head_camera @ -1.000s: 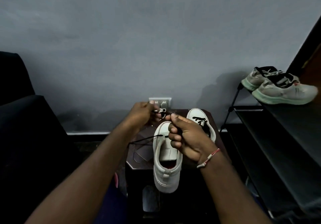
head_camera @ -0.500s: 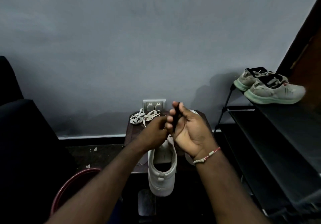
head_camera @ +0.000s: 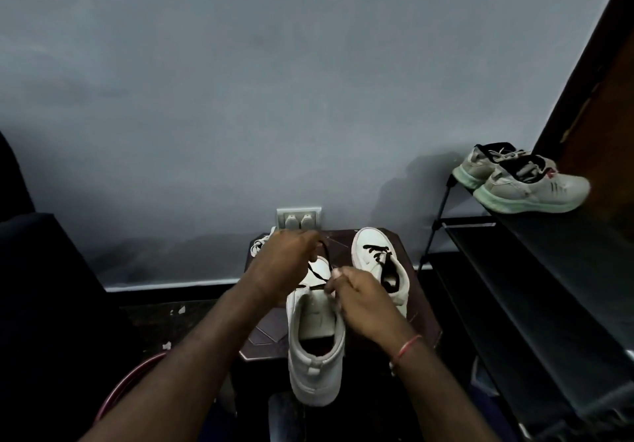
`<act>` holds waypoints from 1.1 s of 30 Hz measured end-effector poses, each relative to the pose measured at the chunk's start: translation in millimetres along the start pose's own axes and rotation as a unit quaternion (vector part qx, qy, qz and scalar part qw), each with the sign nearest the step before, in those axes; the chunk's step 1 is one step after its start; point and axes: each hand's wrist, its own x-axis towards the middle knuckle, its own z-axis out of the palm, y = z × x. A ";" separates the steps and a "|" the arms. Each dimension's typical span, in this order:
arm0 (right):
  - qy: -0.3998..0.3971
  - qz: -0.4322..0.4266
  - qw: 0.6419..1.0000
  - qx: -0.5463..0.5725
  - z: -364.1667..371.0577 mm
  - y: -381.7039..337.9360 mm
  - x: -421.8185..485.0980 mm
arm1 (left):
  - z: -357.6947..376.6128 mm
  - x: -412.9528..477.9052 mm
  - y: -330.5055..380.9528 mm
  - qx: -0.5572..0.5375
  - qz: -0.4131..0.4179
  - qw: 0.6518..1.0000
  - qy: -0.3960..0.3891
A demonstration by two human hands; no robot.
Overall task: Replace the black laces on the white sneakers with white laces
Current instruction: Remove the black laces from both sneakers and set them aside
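Together, left hand point(head_camera: 284, 263) and right hand point(head_camera: 365, 306) pinched the thin black lace point(head_camera: 316, 271), fingers curled. It crossed the nearer white sneaker point(head_camera: 315, 369).

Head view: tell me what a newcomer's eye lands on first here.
At centre frame, the left hand and right hand both grip a black lace above the near white sneaker, which stands heel toward the camera on the small dark table. Just right of it lies the second white sneaker, laced in black. At far right, a pair of grey sneakers with pale green soles sits atop the rack.
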 end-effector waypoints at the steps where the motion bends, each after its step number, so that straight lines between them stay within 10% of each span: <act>1: -0.056 0.034 0.989 0.132 0.9 -8.1 -6.1 | 2.4 -1.2 0.1 -0.029 0.006 1.000 0.001; 3: -0.118 0.055 0.900 0.416 -0.9 -29.5 -13.2 | 8.3 -6.2 5.7 -0.187 -0.059 0.980 -0.024; 6: 0.008 -0.024 0.750 0.661 -6.5 -52.5 2.6 | 26.6 -17.1 20.7 -0.247 -0.057 0.965 -0.063; 8: 0.146 -0.100 0.816 0.550 -13.4 -55.9 17.6 | 38.3 -22.6 23.8 -0.247 -0.046 0.962 -0.106; 11: 0.195 -0.174 0.965 0.010 -27.2 -44.3 31.2 | 37.0 -22.9 27.3 -0.268 -0.078 0.953 -0.119; 15: 0.084 -0.118 0.917 -0.371 -30.9 -20.2 36.4 | 38.9 -22.7 19.9 -0.275 -0.098 0.954 -0.064; 19: 0.033 -0.059 0.951 -0.302 -29.1 -11.7 29.3 | 39.3 -18.4 10.8 -0.260 -0.130 0.956 0.044; 23: -0.130 0.090 0.982 0.099 -24.2 -17.2 19.8 | 34.9 -15.1 17.6 -0.328 -0.129 0.936 -0.005; 26: -0.144 0.138 0.853 0.483 -13.0 -25.6 22.5 | 37.6 -15.2 23.9 -0.414 -0.216 0.879 -0.092; 29: 0.014 0.055 0.723 0.689 7.4 -32.9 41.5 | 44.0 -10.3 22.1 -0.347 -0.177 0.912 -0.130; 33: 0.198 -0.093 0.942 0.253 18.8 -23.0 59.4 | 42.5 -1.5 23.2 -0.272 -0.184 0.922 -0.206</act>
